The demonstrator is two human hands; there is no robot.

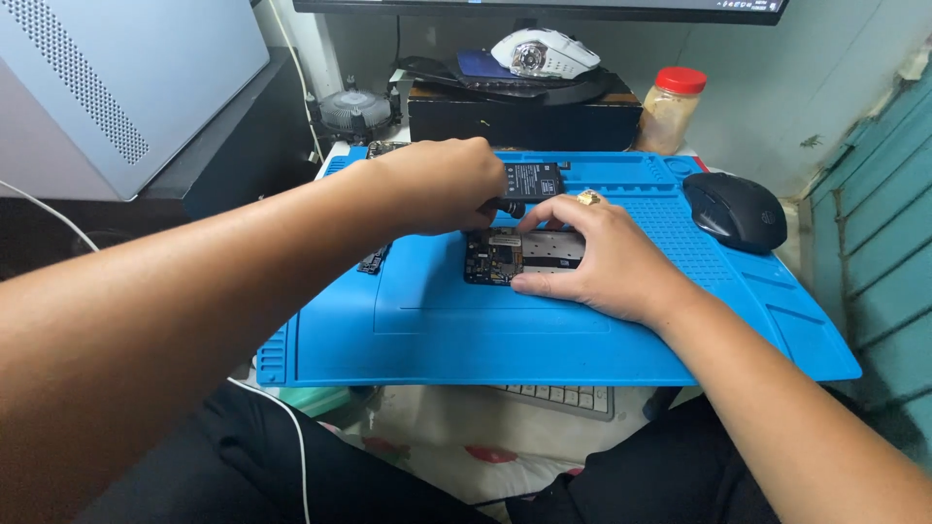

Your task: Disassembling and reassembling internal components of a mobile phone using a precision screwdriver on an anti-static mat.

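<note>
Opened phone (522,256), its circuit board and metal frame showing, is lying face down on the blue work mat (437,330), and we are pinning it flat under our right hand (607,257). That hand's fingers are spreading over the phone's right part, thumb along the near edge, a gold ring (588,198) on one finger. Just beyond those fingertips our left hand (442,182) is closing around a dark tool handle (509,207), its tip pointing toward the phone's top edge. Touching the far side of the left hand, a black battery (533,180) is lying on the mat. Left of that hand a small dark strip (373,260) is resting on the mat. Well to the right of our right hand a black mouse (736,211) is sitting on the mat's corner. Beyond both hands we are seeing a black box (524,118), a red-lidded jar (672,109) and a white mouse (544,53).
</note>
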